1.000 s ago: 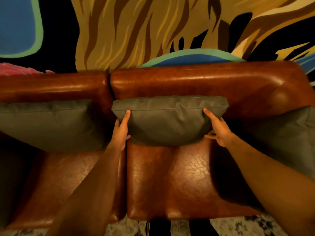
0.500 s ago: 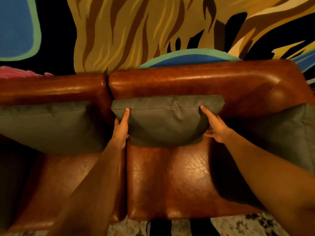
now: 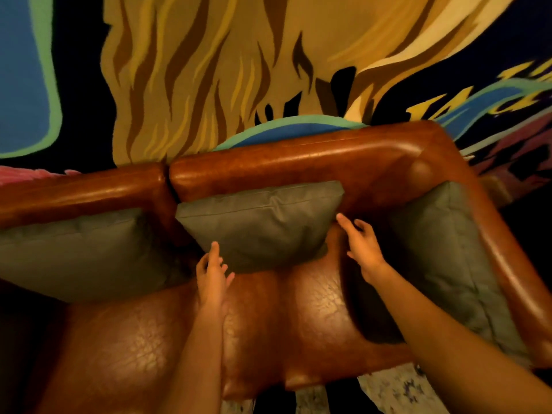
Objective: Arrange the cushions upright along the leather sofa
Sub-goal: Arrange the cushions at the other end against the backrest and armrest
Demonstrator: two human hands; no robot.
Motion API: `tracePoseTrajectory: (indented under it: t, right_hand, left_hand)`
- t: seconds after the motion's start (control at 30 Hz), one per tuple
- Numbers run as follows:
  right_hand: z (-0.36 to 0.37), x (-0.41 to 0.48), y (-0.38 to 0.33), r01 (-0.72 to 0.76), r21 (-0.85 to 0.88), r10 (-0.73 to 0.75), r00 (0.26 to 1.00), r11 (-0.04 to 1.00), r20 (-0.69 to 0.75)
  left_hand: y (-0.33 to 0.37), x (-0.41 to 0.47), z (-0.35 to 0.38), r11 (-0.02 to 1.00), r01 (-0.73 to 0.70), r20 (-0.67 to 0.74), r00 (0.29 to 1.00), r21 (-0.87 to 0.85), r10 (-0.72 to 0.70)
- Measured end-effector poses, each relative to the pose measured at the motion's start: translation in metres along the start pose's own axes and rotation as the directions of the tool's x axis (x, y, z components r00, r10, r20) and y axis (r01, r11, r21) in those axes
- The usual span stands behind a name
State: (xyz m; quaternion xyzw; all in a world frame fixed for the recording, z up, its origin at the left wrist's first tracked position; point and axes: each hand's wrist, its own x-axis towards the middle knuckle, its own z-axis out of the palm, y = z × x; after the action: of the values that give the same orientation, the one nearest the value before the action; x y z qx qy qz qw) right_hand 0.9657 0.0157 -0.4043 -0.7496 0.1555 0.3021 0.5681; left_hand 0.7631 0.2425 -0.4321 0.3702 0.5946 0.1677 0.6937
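Note:
A grey-green middle cushion point(image 3: 260, 225) stands upright against the backrest of the brown leather sofa point(image 3: 298, 162). My left hand point(image 3: 212, 273) hovers at its lower left corner with fingers spread, holding nothing. My right hand point(image 3: 363, 245) is just off the cushion's right edge, fingers apart, also holding nothing. A second grey-green cushion point(image 3: 80, 252) leans upright on the left. A third one point(image 3: 448, 255) rests against the right armrest.
The sofa's seat point(image 3: 298, 321) lies below my hands. Behind the sofa a large colourful mural point(image 3: 239, 70) covers the wall. A patterned rug point(image 3: 394, 392) shows at the bottom right, past the seat's front edge.
Both hands have let go of the middle cushion and drawn back a little. The view has tilted and shifted, so the right armrest and cushion show more.

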Motion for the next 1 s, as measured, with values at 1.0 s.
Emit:
tracePoseTrajectory:
  t: [1.0]
  right_hand:
    - [-0.252, 0.054, 0.017, -0.162, -0.475, 0.046, 0.968, 0.865, -0.247]
  left_hand:
    - [-0.154, -0.142, 0.193, 0.846, 0.079, 0.374, 0.873, 0.527, -0.314]
